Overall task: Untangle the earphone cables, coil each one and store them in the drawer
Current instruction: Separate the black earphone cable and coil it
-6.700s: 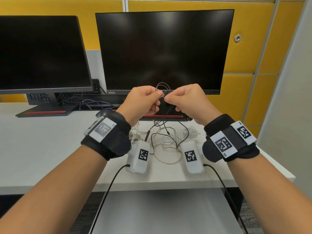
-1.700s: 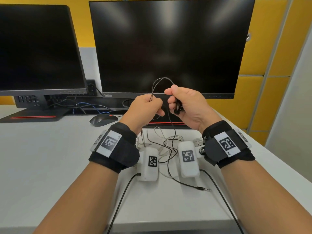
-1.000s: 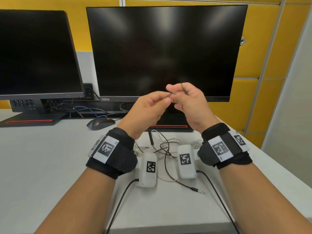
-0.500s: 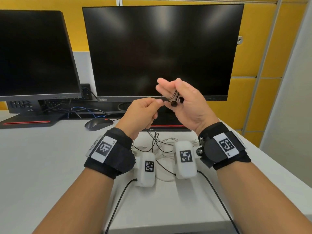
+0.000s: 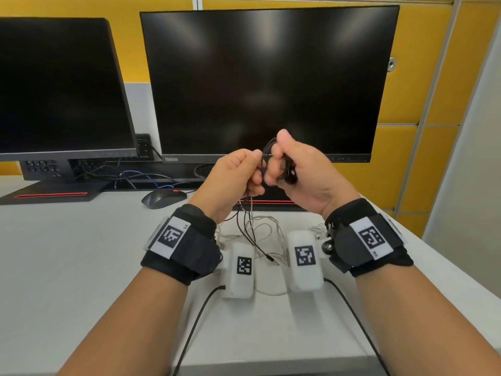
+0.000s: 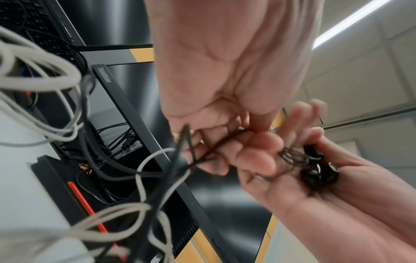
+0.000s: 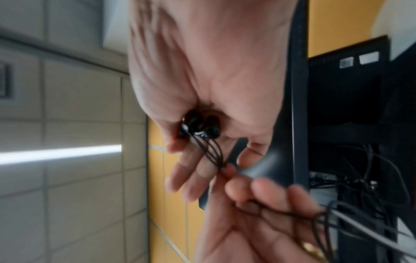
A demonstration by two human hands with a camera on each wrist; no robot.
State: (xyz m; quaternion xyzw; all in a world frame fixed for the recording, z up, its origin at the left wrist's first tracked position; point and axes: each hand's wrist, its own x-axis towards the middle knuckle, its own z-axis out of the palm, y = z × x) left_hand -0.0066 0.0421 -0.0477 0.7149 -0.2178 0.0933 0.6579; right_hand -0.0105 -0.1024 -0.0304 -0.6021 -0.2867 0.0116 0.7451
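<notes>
I hold both hands up in front of the middle monitor. My right hand (image 5: pixel 294 165) keeps the black earphone cable (image 5: pixel 267 153) looped round its fingers, with the two black earbuds (image 7: pixel 202 128) against the palm. My left hand (image 5: pixel 238 172) pinches the same black cable (image 6: pixel 202 151) just beside the loops (image 6: pixel 292 156). The rest of it hangs down to the desk, ending in the jack plug (image 5: pixel 271 258). A white earphone cable (image 5: pixel 267 229) lies in loose tangled loops on the desk under my hands, crossing the black one. No drawer is in view.
Two dark monitors (image 5: pixel 268 82) (image 5: pixel 59 85) stand at the back of the white desk (image 5: pixel 81 253), with a black mouse (image 5: pixel 162 198) and loose computer cables behind it. Yellow cabinet doors (image 5: pixel 423 77) fill the right.
My right hand has turned from an open palm to curled fingers over the loops. My left hand has brought the cable across to it, and the hanging slack is shorter, the jack plug nearer.
</notes>
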